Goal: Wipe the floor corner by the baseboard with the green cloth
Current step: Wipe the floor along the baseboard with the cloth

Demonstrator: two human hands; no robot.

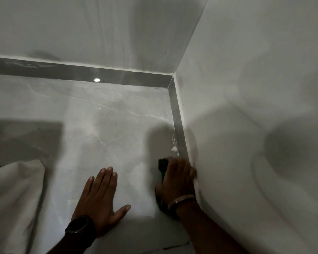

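Observation:
My right hand (176, 178) presses the green cloth (162, 165) onto the grey marble floor (108, 116), right against the grey baseboard (180, 129) along the right wall. Only dark green edges of the cloth show, in front of my fingers and under my wrist. White specks of dirt (173, 145) lie on the floor by the baseboard just ahead of the cloth. The floor corner (168, 88) is farther ahead, where the two baseboards meet. My left hand (99, 197) lies flat on the floor with fingers spread, a black watch on its wrist.
White walls rise behind both baseboards, the right wall (246, 107) touching my right hand's side. A white fabric (13, 198) lies on the floor at the lower left. A dark shadow covers the floor at the left.

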